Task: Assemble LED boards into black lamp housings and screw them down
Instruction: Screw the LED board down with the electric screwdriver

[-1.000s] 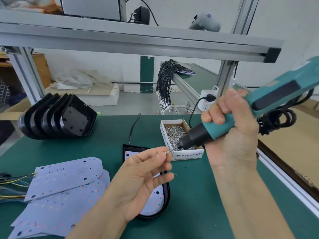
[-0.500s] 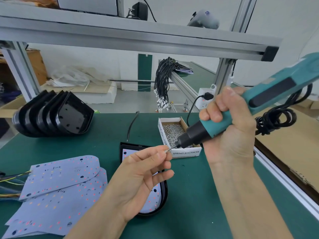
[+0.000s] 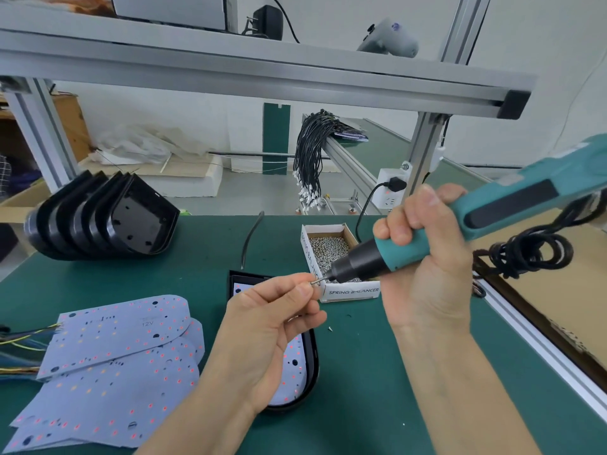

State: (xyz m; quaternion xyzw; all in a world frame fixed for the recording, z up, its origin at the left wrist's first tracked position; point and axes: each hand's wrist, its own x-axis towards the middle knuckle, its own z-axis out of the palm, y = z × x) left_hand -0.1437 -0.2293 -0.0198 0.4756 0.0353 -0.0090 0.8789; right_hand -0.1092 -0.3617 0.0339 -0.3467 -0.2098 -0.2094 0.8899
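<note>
LED board seated in black lamp housing on green mat, partly under left hand. Left fingers pinch a small screw at the bit tip. Right hand grips teal electric screwdriver, tilted. Beyond: screw box, stacked empty housings far left.

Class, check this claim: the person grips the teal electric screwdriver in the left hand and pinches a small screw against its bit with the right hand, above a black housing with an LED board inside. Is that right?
Not quite: the hands are swapped. The head view shows the right hand gripping the teal electric screwdriver, while the left hand pinches the small screw at its bit. The black housing with its LED board lies below, as stated.
</note>
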